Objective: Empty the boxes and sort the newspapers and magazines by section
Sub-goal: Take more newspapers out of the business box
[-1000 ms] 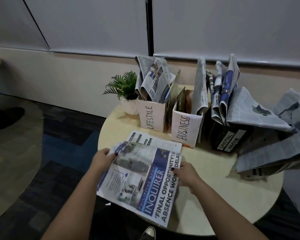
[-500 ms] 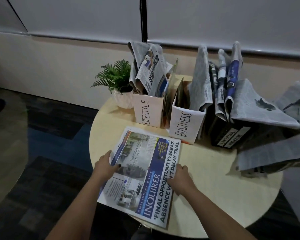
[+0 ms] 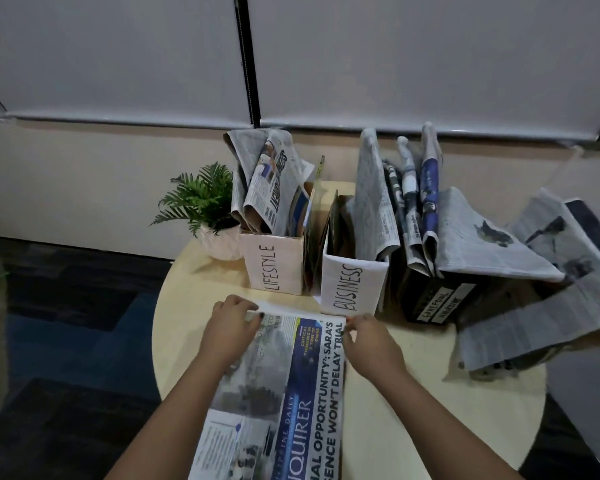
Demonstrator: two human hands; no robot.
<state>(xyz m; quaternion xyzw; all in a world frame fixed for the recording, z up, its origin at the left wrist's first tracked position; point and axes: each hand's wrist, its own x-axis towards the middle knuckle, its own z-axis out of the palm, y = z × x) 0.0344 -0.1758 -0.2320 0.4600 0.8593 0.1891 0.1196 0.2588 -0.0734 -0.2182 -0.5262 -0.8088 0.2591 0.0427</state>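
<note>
Lying flat on the round pale counter [image 3: 413, 393], a folded newspaper [image 3: 284, 403] shows "INQUIRER" on a blue band and "OPPORTUNITY': SARA'S ... WON'T DELAY TRIAL"; the left hand [image 3: 231, 327] pinches its far left corner with curled fingers [image 3: 253, 315]; the right hand [image 3: 371, 341] pinches the far right corner; behind stand a white box lettered "LIFESTYLE" [image 3: 274, 268], a white box lettered "BUSINESS" [image 3: 352, 289] and a black box [image 3: 437, 299] with blurred labels, all stuffed with crumpled newsprint; a fern in a white ribbed pot [image 3: 219, 237] sits beside them.
</note>
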